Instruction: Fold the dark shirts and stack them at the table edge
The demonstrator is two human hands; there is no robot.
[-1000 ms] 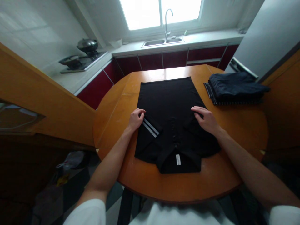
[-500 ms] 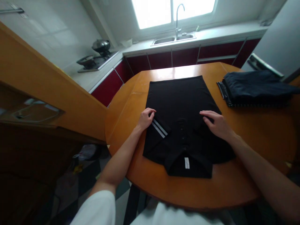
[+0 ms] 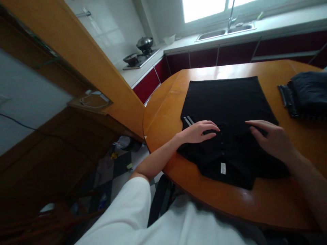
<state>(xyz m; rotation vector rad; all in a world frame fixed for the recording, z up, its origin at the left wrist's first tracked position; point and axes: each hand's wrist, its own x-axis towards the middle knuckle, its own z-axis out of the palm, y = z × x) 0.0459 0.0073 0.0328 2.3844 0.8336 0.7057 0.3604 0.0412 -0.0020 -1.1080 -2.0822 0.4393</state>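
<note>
A black polo shirt [image 3: 227, 102] lies flat with its collar toward me and its hem at the far side. A white label [image 3: 223, 168] shows inside the collar, and small buttons run up the placket. My left hand [image 3: 200, 131] is over the left part of the shirt, fingers apart, covering part of the sleeve cuff with two pale stripes [image 3: 188, 120]. On the right side, my right hand [image 3: 272, 137] is over the shirt, its thumb and fingers apart. Whether either hand presses on the cloth I cannot tell.
The shirt lies on a round wooden table [image 3: 163, 105]. A stack of folded dark clothes [image 3: 309, 95] sits at the right. Beyond are a counter with a sink [image 3: 226, 31] and a stove with pans [image 3: 144, 44]. A wooden partition [image 3: 122, 81] stands at the left.
My left hand has let go of the striped cuff and moved right, toward the placket. The right hand stays over the shirt's right side. My view has turned left.
</note>
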